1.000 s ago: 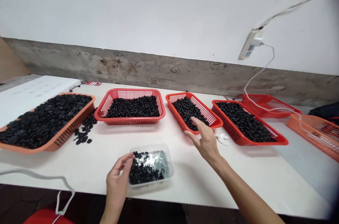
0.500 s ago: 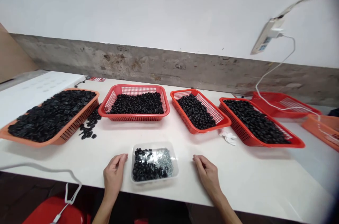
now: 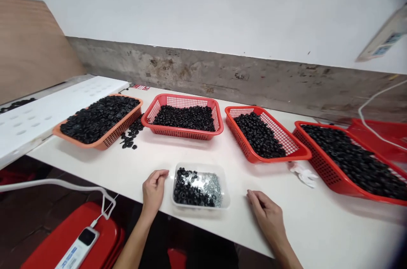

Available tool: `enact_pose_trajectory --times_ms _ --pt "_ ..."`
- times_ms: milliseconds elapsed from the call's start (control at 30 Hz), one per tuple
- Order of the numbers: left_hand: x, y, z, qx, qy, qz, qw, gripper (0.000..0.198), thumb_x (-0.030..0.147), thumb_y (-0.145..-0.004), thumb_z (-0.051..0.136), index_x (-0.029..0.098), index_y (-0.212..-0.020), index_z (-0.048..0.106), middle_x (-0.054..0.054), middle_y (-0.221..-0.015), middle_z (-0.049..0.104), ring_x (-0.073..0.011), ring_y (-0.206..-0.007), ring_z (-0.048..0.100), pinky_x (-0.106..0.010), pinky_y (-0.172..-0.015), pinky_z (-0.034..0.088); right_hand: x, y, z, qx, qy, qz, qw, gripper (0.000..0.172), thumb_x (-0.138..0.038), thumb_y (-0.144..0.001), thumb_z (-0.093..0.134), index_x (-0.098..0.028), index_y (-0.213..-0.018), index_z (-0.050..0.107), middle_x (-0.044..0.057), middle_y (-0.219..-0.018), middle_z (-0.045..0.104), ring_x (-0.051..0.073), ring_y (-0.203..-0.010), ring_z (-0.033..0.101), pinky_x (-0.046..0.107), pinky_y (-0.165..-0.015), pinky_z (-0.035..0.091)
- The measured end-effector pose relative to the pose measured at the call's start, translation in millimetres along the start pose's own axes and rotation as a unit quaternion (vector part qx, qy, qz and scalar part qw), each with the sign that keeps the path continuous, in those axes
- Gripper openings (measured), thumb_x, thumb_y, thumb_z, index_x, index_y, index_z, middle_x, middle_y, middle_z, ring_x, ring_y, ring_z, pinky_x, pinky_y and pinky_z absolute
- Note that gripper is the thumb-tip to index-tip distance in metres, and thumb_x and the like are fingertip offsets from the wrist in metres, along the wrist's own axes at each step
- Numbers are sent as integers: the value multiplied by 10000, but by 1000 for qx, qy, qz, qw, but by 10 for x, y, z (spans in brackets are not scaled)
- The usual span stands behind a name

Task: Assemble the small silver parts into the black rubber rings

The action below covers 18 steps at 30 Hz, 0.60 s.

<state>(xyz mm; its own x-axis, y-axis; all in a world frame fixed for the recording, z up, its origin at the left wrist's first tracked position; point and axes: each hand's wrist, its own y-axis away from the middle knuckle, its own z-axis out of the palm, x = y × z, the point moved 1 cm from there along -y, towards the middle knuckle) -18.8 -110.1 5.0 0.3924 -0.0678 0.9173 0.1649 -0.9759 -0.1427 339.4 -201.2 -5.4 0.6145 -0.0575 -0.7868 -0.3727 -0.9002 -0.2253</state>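
A small clear plastic tub [image 3: 222, 176] sits near the table's front edge, holding black rings on its left side and small silvery screws on its right. My left hand [image 3: 153, 190] rests on the table just left of the tub, fingers loosely curled and holding nothing. On the tub's right, my right hand [image 3: 267, 214] lies on the table a short way off, fingers loosely bent and empty. Neither hand touches the tub.
Behind stand an orange basket [image 3: 104, 142] and three red baskets [image 3: 182, 133] [image 3: 254, 156] [image 3: 324, 171] of black rings, with loose rings [image 3: 130, 137] spilled between the first two. A white scrap [image 3: 303, 173] lies by the right baskets. Below the table are a red stool [image 3: 63, 239] and a power strip [image 3: 78, 248].
My right hand came back from the third basket and settled on the table right of the tub. My left hand left the tub's rim. The view swung left.
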Motion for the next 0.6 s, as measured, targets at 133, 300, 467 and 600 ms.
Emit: enact_pose_trajectory --times_ms 133,300,467,600 --pt "57 12 1 3 2 -2 1000 267 220 -811 473 174 -858 732 -62 -873 753 -220 -846 699 -325 -825 530 7 30 -12 -3 10 -25 1000 451 -581 -888 547 -172 -751 679 46 -706 667 184 -629 590 263 -619 469" --pt "105 48 -23 46 12 46 998 271 225 -875 441 179 -889 708 -45 -869 708 -180 -761 637 -293 -748 505 -2 92 -22 -13 11 -52 999 438 -562 -909 530 -176 -763 676 44 -719 670 178 -635 586 263 -632 463" --pt "-193 537 -140 157 -57 203 965 214 192 -921 409 185 -833 603 -41 -778 610 -182 -727 589 -297 -694 477 20 119 -5 -13 18 -53 998 447 -572 -918 511 -185 -759 668 39 -706 666 173 -624 580 263 -624 455" --pt "-681 1106 -39 -117 -276 325 897 324 102 -896 329 177 -734 599 -83 -703 607 -207 -680 580 -343 -676 460 42 109 17 -32 27 -56 998 462 -592 -910 506 -187 -770 679 47 -725 678 176 -628 583 269 -633 455"
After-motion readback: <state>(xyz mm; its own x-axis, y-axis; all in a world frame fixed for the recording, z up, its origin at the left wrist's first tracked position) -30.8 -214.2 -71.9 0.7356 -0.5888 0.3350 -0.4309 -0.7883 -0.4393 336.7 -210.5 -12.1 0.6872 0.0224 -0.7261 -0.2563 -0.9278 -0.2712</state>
